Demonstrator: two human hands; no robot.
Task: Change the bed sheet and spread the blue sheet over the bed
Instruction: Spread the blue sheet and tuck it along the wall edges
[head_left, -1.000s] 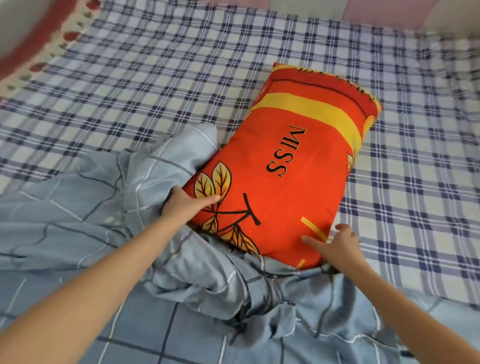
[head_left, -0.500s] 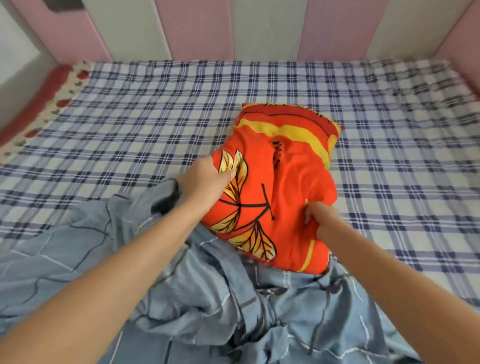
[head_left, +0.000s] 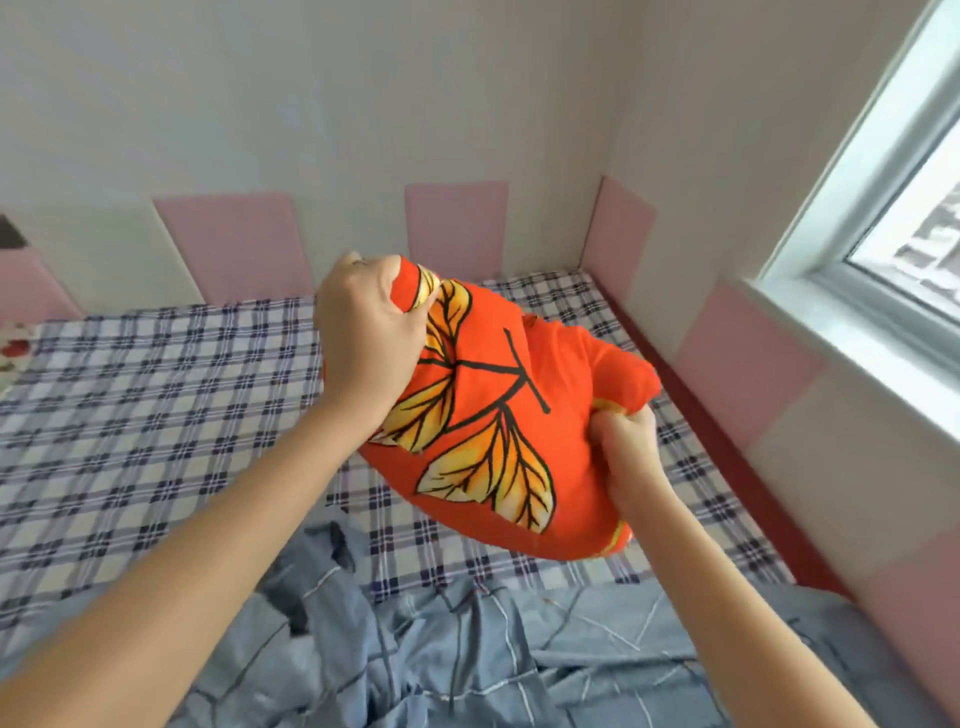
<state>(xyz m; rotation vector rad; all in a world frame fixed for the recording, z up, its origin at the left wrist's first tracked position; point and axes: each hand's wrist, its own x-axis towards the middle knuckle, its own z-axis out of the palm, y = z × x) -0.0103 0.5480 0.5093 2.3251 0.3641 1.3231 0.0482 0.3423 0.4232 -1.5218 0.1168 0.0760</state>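
An orange pillow (head_left: 498, 410) with yellow leaf prints hangs in the air above the bed. My left hand (head_left: 366, 332) grips its upper left corner and my right hand (head_left: 626, 447) pinches its lower right edge. The blue sheet (head_left: 467, 654) lies crumpled at the near end of the bed, below my arms. A plaid blue-and-white sheet (head_left: 156, 415) covers the mattress beneath it.
Pink and white padded wall panels (head_left: 234, 244) line the far side and the right side of the bed. A window (head_left: 893, 228) is set in the right wall. A floral cloth (head_left: 13, 343) shows at the bed's far left edge.
Both hands closed on the pillow and lifted it off the bed, up and toward the right. The view has tilted up to show the walls and the window.
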